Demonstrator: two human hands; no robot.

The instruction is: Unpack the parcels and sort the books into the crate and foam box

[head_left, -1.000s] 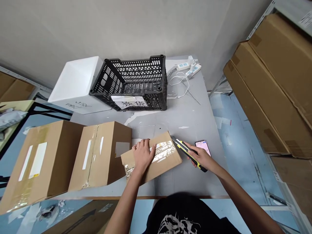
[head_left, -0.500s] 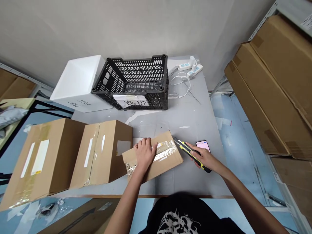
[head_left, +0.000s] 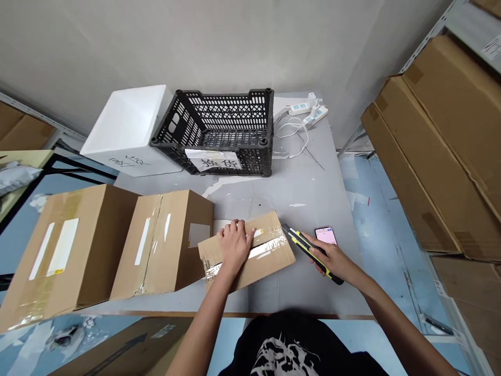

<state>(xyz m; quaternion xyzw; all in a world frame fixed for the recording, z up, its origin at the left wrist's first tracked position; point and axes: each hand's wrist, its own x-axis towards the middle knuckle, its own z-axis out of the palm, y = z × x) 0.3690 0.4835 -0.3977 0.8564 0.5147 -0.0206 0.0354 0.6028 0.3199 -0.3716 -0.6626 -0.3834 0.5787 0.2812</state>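
Small flat cardboard box [head_left: 270,256] lies on the grey table [head_left: 305,193], near its front edge and a little left of the person's body. Its long axis runs left to right, skewed so that the right end sits farther from the person than the left end. A strip of shiny clear tape follows that axis along the top face.

The left hand [head_left: 234,245] rests palm down on the box's left half. Its fingers are straight and close together, with the tips at the far edge. The right hand [head_left: 334,258] is closed around the handle of a yellow-and-black utility knife [head_left: 309,249]. The knife lies on a diagonal from near right to far left, its front end just beside the box's right end. Whether the blade is out cannot be told.

A phone [head_left: 325,235] with a lit pink screen lies on the table just behind the right hand. To the left, a medium carton [head_left: 172,240] stands against the small box's left end, and a larger carton [head_left: 66,245] sits beside it, overhanging the table's left edge.

At the back stands a black plastic crate [head_left: 219,133] with a handwritten paper label [head_left: 213,161], and a white foam box [head_left: 125,130] sits on its left. A power strip [head_left: 309,109] and a white cable [head_left: 291,130] lie in the far right corner. Big brown cartons [head_left: 442,146] fill the shelf on the right.
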